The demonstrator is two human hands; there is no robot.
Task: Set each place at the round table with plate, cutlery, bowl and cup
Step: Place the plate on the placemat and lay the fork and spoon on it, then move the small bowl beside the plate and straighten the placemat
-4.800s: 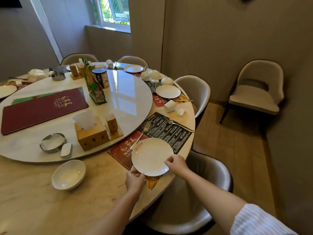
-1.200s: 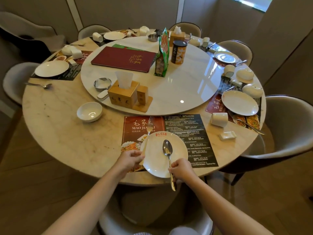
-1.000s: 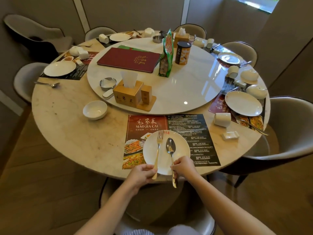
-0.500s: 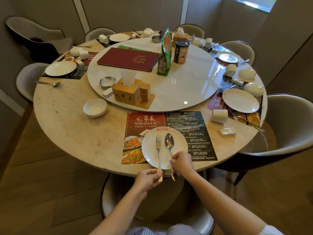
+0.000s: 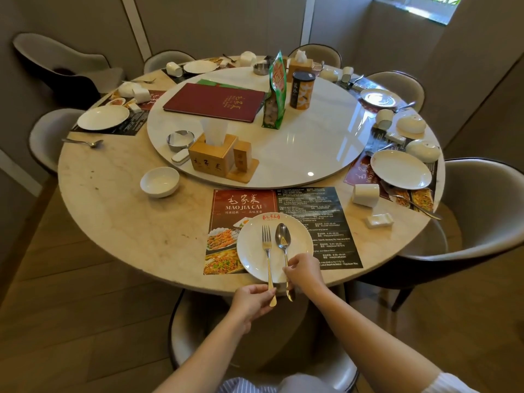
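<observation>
we look down on a round marble table (image 5: 113,211) ringed by grey chairs, with panelled walls behind and a strip of window in the upper right of the frame. a white turntable (image 5: 297,148) fills the middle of the table and carries a red menu book (image 5: 212,102), a wooden tissue box (image 5: 211,154), a green snack bag (image 5: 276,92) and a dark can (image 5: 302,90).

at the lower centre of the frame a printed placemat (image 5: 312,219) lies at the table's near edge, and a white plate (image 5: 252,251) sits on it. a fork (image 5: 267,251) and a spoon (image 5: 283,242) lie side by side on the plate, heads pointing away from us, gold handles sticking out past the table edge. our left hand (image 5: 252,302) is closed around the end of the fork handle, thumb and fingers pinching it. our right hand (image 5: 304,272) pinches the spoon handle just where it leaves the plate rim, the other fingers loosely curled.

a white bowl (image 5: 160,181) stands on bare marble to the left of the placemat, well apart from the plate. a white cup (image 5: 365,194) lies on its side to the right of the placemat, with a small white rest (image 5: 378,220) just below it. other places around the rim, at the right, the left and the top of the frame, hold plates, upturned bowls and cutlery in loose order.
</observation>
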